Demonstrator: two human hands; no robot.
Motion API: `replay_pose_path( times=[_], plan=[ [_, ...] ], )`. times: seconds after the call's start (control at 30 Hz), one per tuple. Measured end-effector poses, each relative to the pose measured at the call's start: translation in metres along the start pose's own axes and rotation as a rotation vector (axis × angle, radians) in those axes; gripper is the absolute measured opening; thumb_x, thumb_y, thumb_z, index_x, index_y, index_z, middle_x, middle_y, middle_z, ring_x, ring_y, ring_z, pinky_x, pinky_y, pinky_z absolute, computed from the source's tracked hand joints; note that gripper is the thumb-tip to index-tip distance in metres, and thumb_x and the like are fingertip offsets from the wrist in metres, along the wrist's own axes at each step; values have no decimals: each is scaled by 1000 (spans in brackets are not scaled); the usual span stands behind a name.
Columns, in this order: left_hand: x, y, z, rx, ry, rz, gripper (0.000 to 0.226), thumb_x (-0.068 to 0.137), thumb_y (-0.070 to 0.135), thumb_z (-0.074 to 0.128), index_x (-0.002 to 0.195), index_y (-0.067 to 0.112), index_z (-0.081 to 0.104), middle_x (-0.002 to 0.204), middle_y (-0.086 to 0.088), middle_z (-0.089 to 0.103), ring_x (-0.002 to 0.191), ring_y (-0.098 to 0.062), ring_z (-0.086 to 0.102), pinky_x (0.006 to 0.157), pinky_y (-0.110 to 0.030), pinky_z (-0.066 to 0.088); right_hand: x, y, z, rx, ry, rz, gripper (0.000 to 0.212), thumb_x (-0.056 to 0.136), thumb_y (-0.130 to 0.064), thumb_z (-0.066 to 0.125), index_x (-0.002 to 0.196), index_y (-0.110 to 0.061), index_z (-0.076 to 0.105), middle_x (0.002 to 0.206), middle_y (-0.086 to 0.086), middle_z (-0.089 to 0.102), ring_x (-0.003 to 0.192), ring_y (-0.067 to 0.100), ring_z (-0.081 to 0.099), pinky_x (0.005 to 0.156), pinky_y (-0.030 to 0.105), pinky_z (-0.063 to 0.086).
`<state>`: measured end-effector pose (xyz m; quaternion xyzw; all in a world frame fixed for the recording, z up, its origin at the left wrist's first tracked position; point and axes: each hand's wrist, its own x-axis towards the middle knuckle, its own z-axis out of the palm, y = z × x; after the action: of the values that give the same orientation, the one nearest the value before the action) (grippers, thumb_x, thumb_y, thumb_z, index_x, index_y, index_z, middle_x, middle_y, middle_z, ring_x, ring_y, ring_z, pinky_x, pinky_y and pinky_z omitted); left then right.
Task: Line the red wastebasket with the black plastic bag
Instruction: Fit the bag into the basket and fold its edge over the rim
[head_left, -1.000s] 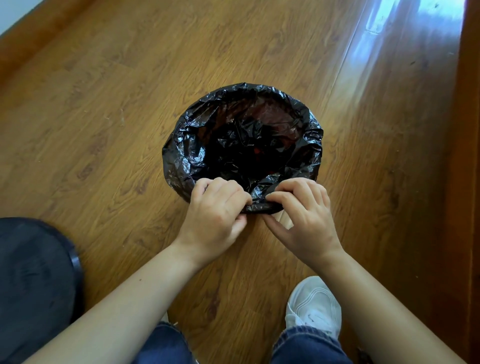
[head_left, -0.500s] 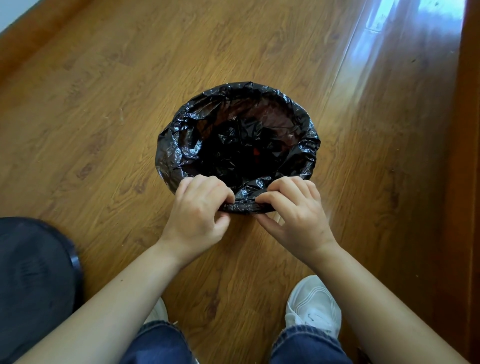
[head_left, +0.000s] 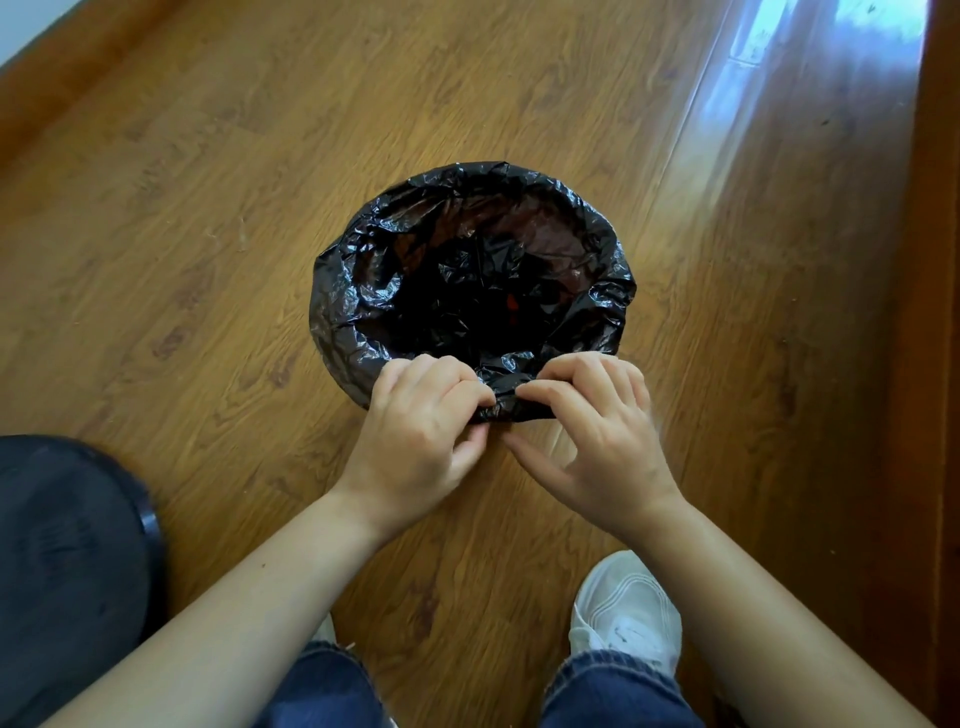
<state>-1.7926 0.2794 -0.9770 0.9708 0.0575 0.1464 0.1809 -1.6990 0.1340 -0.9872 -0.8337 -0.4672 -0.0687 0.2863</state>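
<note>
The black plastic bag (head_left: 467, 270) lies crumpled inside the wastebasket and folds over its whole rim, hiding the walls. Only a small red patch of the red wastebasket (head_left: 511, 304) shows through the plastic deep inside. My left hand (head_left: 421, 421) and my right hand (head_left: 592, 431) sit side by side at the near rim. Each pinches the folded bag edge between thumb and fingers. The thumbs are below the fold and the fingertips curl over its top.
The basket stands on a wooden floor (head_left: 208, 234). A dark round object (head_left: 62, 571) lies at the left near my knee. My white shoe (head_left: 623, 613) and jeans are below the hands. A wooden ledge (head_left: 935, 364) runs along the right side.
Both hands have stayed pinched on the near rim. The bag's left fold has spread a little outward and the pinched edge sits slightly lower over the rim.
</note>
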Motion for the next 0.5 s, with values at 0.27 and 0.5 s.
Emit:
replay_pose_path(
  times=[0.27, 0.5],
  plan=[
    [-4, -5, 3, -86, 2, -70, 16, 65, 2, 61, 80, 6, 60, 79, -8, 60, 78, -17, 45, 74, -29, 31, 10, 10, -11, -18, -74, -51, 26, 78, -33, 61, 84, -9, 70, 82, 8, 64, 82, 28, 61, 88, 37, 34],
    [-3, -3, 2, -83, -7, -107, 17, 67, 10, 62, 83, 6, 60, 83, -9, 60, 81, -17, 45, 77, -29, 32, 13, 3, 1, -50, -29, -39, 12, 71, -17, 68, 72, -6, 64, 73, 10, 61, 70, 30, 59, 69, 35, 35]
  ],
)
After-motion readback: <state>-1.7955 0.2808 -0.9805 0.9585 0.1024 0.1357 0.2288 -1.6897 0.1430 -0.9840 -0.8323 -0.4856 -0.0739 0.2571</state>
